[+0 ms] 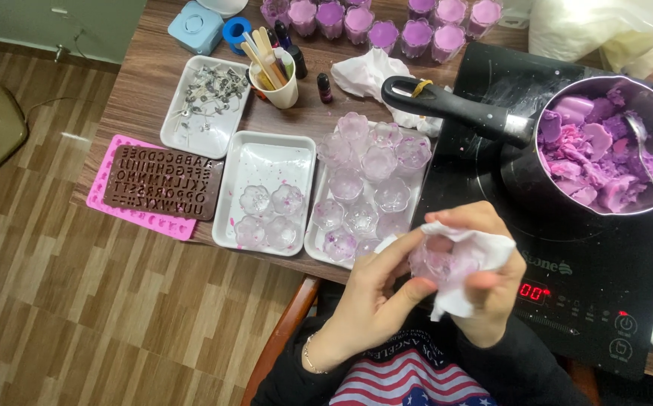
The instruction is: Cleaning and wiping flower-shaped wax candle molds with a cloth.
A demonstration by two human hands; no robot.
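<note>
Holding purple chunks, metal pot [604,143]

Bright, even light; sharp, soft shadows.

Glass cup [440,263] half hidden by tissue [471,256]; saucepan [604,143] cut off right

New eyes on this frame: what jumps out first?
The steel saucepan of purple wax chunks, right, on the black induction hob, with a spoon in it. At bottom centre the left hand and right hand hold a clear flower-shaped glass cup wrapped in white tissue. A white tray of more such clear cups sits mid-table, and purple-filled cups line the far edge.
</note>
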